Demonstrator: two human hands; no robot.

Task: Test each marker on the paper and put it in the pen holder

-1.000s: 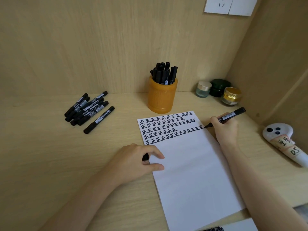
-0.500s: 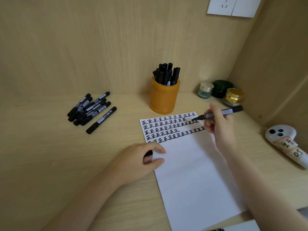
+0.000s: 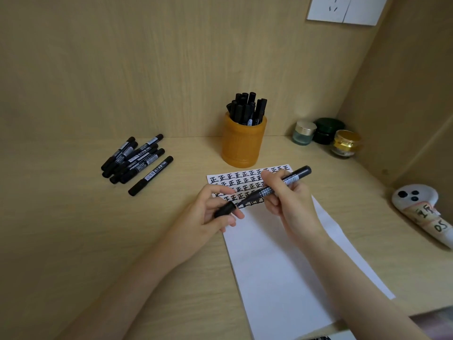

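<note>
Both hands have lifted off the paper (image 3: 282, 266) and met above its written rows. The right hand (image 3: 291, 204), which was writing at a row's end, now grips the marker (image 3: 290, 179) mid-barrel, its nib aimed at the cap (image 3: 224, 210) pinched in the left hand (image 3: 206, 217).

The step in hand looks like capping. It is best done by lining the nib up with the cap's mouth and pushing straight along the barrel until it seats, with fingers kept clear of the wet tip. The holder (image 3: 242, 148) stands just behind the sheet.

Counted: one marker in hand, one cap, one sheet and one holder. The markers in the holder are too bunched to number. Six or seven untested ones (image 3: 134, 160) lie at the left, overlapping, with one slightly apart. Three jars (image 3: 327, 131) stand in the corner.
</note>
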